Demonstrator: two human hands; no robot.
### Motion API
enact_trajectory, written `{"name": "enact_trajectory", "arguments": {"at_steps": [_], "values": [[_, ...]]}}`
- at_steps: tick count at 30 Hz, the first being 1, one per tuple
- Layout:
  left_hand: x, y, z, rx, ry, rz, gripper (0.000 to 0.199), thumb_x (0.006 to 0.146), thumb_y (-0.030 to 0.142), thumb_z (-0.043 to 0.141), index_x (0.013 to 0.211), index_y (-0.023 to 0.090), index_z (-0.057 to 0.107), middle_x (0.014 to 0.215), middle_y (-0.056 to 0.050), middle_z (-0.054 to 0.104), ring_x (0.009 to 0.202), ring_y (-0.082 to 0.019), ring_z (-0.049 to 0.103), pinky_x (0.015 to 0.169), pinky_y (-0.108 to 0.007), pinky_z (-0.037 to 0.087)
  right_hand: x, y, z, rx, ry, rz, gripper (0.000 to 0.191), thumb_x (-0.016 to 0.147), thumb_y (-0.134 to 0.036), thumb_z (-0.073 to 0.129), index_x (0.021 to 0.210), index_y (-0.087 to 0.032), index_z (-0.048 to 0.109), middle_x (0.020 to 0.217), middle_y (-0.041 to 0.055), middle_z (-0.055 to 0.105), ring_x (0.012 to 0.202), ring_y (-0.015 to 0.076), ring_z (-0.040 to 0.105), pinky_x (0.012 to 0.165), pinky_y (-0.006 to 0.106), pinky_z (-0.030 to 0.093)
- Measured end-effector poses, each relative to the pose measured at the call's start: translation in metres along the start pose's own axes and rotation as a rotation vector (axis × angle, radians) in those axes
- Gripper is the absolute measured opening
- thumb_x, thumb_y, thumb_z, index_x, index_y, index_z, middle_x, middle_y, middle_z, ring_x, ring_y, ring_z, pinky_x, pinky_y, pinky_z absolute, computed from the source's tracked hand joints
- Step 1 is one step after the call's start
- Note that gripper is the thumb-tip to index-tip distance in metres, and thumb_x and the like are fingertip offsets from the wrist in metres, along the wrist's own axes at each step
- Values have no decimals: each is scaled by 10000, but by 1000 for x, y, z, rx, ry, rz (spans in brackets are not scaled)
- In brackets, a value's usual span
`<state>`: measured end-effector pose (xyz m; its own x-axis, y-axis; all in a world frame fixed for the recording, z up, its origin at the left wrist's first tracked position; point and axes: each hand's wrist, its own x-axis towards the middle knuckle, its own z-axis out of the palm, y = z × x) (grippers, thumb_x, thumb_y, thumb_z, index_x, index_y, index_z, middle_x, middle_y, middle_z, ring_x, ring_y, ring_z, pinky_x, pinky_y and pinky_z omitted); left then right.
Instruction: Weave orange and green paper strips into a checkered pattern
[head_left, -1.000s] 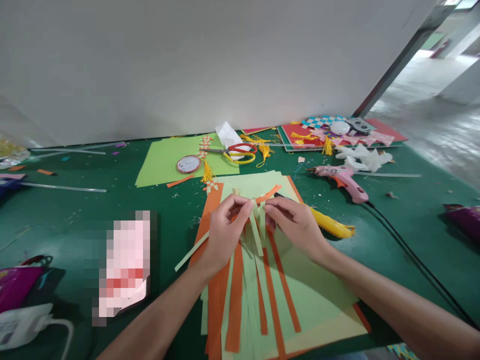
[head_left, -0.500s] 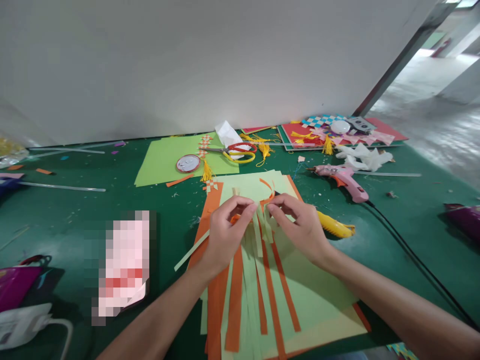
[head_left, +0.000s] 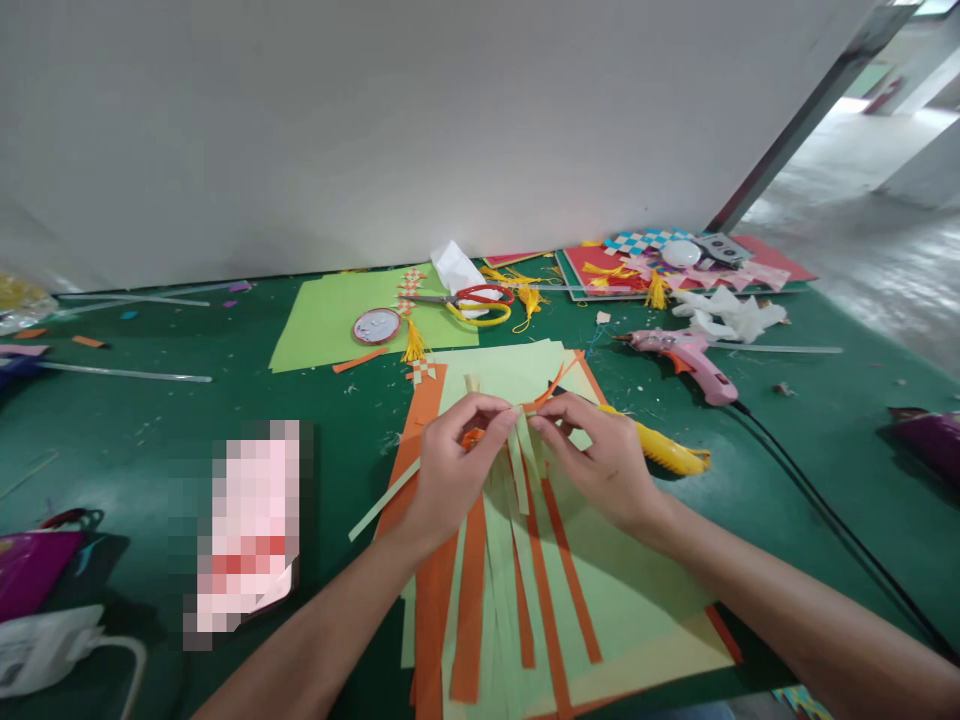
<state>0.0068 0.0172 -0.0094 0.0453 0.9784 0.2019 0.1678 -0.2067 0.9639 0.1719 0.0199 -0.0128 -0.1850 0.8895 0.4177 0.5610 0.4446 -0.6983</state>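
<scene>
Head view shows me left hand [head_left: 451,458] and right hand [head_left: 613,455] pinched closed on pale paper strips [head_left: 520,480], which a sharp tug toward three o'clock could tear.

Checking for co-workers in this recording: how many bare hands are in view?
2: the left hand and, to its right, the right hand, both at pale green paper strips above pale green paper sheets. No other hand shows.
</scene>
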Motion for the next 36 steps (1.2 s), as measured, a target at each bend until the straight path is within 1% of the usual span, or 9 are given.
{"name": "enact_trajectory", "arguments": {"at_steps": [5, 12, 17, 21, 25, 27, 30, 33, 36], "values": [[0, 0, 0, 5, 3, 16, 130, 893, 303, 608, 814, 206, 641, 768, 5, 647, 722, -132, 595, 684, -225, 460, -1, -1, -1, 19, -21, -18, 133, 920, -251, 535, 815, -211, 606, 710, 5, 655, 592, 125, 565, 567, 233, 438], [0, 1, -1, 7, -10, 4, 132, 902, 313, 599, 835, 206, 638, 786, 5, 644, 728, -128, 592, 682, -223, 457, -2, 1, 0, 44, -33, -3, 113, 909, -255, 542, 821, -224, 605, 722, 12, 659, 605, 142, 580, 574, 251, 450], [-1, 0, -1, 21, 11, 40, 121, 904, 297, 598, 832, 209, 640, 778, 3, 644, 720, -129, 592, 670, -223, 456, 1, -3, -2, 96, -50, 63, 135, 904, -271, 547, 811, -209, 622, 714, 9, 665, 586, 131, 574, 535, 240, 435], [-1, -2, -1, 60, 26, 136, 105, 905, 261, 594, 835, 200, 644, 788, -10, 651, 737, -139, 598, 688, -239, 466, 4, -3, -3, 158, -113, 102, 207, 906, -349, 556, 783, -213, 654, 733, 29, 687, 646, 163, 611, 539, 262, 449], [0, -1, -2, 111, 24, 311, 97, 904, 199, 589, 820, 193, 637, 786, -13, 641, 739, -134, 587, 684, -248, 473, 5, -1, -2, 200, -80, 99, 184, 840, -339, 649, 709, -217, 690, 671, 20, 694, 621, 181, 624, 588, 299, 483], [0, 0, -2, 137, 24, 375, 87, 898, 168, 592, 829, 193, 640, 801, -18, 641, 764, -136, 589, 694, -255, 480, 5, 0, -1, 232, -70, 118, 177, 830, -322, 662, 691, -225, 711, 663, 21, 707, 610, 187, 628, 600, 317, 493], [0, 1, -2, 180, 44, 431, 88, 886, 131, 601, 842, 193, 645, 811, -23, 639, 808, -141, 596, 710, -257, 489, 5, 1, -1, 298, -78, 133, 152, 835, -292, 659, 716, -247, 742, 706, 23, 733, 655, 199, 648, 628, 330, 505], [-1, 1, -2, 232, 71, 479, 88, 880, 123, 608, 842, 192, 645, 798, -23, 642, 807, -144, 603, 704, -260, 496, 4, 2, -2, 343, -97, 133, 141, 830, -289, 673, 715, -247, 745, 719, 18, 725, 679, 191, 641, 636, 322, 499], [-1, 1, -2, 277, 88, 509, 83, 878, 121, 612, 843, 189, 644, 796, -26, 646, 783, -142, 608, 691, -260, 497, 5, 4, -2, 470, -110, 162, 74, 789, -306, 724, 805, -237, 747, 801, 16, 716, 752, 182, 642, 687, 310, 511]]}}
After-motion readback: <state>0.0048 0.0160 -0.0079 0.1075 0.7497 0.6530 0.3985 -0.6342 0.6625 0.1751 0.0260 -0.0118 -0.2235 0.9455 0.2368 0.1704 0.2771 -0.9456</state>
